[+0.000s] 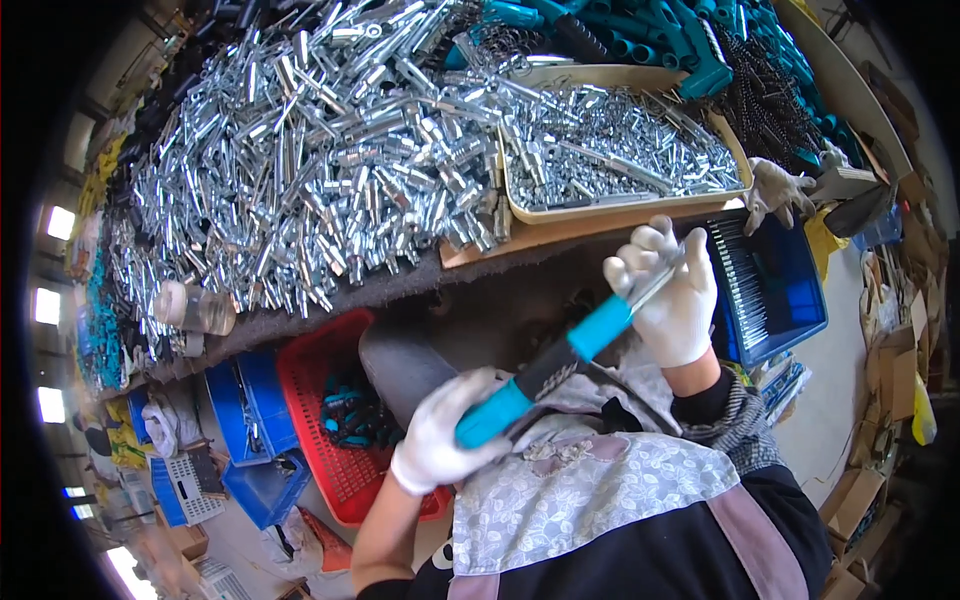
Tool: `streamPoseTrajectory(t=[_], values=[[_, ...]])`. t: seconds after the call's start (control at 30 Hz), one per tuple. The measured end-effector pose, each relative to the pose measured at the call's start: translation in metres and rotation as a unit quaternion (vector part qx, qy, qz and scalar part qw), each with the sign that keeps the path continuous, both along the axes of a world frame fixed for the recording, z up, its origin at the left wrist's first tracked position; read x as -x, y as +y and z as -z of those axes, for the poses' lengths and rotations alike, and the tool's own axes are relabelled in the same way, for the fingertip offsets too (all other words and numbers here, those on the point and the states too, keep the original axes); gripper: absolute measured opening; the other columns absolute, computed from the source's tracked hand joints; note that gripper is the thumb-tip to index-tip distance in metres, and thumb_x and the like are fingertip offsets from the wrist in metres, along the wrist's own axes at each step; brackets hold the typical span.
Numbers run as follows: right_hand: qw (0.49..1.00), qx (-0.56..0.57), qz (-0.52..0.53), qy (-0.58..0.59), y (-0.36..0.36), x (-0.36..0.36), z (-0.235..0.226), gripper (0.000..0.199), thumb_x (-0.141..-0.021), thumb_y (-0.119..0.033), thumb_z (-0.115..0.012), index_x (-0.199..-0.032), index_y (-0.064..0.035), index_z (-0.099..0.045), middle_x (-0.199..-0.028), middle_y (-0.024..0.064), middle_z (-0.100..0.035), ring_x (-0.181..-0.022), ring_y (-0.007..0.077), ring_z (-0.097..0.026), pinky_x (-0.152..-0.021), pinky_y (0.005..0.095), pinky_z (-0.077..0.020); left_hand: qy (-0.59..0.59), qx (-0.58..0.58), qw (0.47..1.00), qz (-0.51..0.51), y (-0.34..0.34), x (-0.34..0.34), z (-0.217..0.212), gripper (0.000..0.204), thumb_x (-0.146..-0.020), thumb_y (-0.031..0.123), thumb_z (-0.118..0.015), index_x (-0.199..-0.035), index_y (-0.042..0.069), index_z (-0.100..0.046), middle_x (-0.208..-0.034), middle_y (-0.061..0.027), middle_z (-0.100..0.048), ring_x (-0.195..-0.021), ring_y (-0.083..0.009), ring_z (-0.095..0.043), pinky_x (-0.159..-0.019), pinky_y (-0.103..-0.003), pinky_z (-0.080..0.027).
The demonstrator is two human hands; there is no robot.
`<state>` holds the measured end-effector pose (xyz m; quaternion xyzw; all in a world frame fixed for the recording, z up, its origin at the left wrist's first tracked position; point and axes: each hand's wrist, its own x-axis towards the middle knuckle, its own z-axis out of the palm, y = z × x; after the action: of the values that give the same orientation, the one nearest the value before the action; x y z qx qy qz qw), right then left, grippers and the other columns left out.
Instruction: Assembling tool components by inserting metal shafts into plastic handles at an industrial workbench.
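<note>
I hold a teal-and-black cylindrical handle slantwise in front of my apron. My left hand, in a white glove, wraps round its lower teal end. At the upper end a slim metal shaft sticks out of the teal collar. My gloved right hand has this shaft between thumb and palm, its other fingers curled upward. Beyond the right hand, on the bench, lies a shallow tray of small shiny metal parts. A large heap of chromed metal fittings spreads to its left.
Below the bench edge stand a red basket with teal-and-black pieces and several blue bins. A blue crate with rows of metal rods is at right. Teal tubes pile up behind the tray. A clear jar lies at left.
</note>
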<state>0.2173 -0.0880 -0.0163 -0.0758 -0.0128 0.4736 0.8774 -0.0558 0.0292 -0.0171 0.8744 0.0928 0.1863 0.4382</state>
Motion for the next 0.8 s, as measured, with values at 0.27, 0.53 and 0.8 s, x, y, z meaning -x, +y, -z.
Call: streamPoseTrajectory(t=[0.27,0.53,0.8], values=[[0.896,0.413,-0.157,0.033,0.082,0.053,0.301,0.022,-0.1,-0.029,-0.056,-0.099,-0.008,-0.056,-0.081,0.0113,-0.06,-0.075,0.029,-0.059,-0.068,0.0487,-0.0511,0.19,-0.059,0.977,-0.072,-0.011,-0.006,0.039,0.061,-0.084,0.037,-0.072,-0.134,0.007,-0.055,-0.113,-0.0216,-0.067,-0.097,-0.0387,-0.067,-0.084,-0.044,-0.054],[0.432,0.421,-0.415,-0.681,0.045,0.071,0.474,0.036,-0.099,-0.036,-0.051,-0.117,-0.0126,-0.071,-0.118,0.0183,-0.069,-0.109,0.0348,-0.066,-0.094,0.0404,-0.0515,0.257,-0.029,0.965,-0.035,-0.005,-0.008,0.111,0.056,-0.087,0.041,-0.068,-0.129,0.006,-0.059,-0.127,-0.0185,-0.063,-0.119,-0.0343,-0.06,-0.099,-0.04,-0.049],[0.306,0.312,-0.392,-0.809,0.039,0.05,0.488,0.034,-0.094,-0.039,-0.055,-0.107,-0.0142,-0.073,-0.107,0.0164,-0.072,-0.099,0.036,-0.069,-0.083,0.0426,-0.0546,0.298,0.038,0.952,-0.058,-0.003,-0.036,0.124,0.057,-0.086,0.04,-0.069,-0.132,0.008,-0.058,-0.122,-0.0175,-0.065,-0.114,-0.0361,-0.062,-0.099,-0.042,-0.049]])
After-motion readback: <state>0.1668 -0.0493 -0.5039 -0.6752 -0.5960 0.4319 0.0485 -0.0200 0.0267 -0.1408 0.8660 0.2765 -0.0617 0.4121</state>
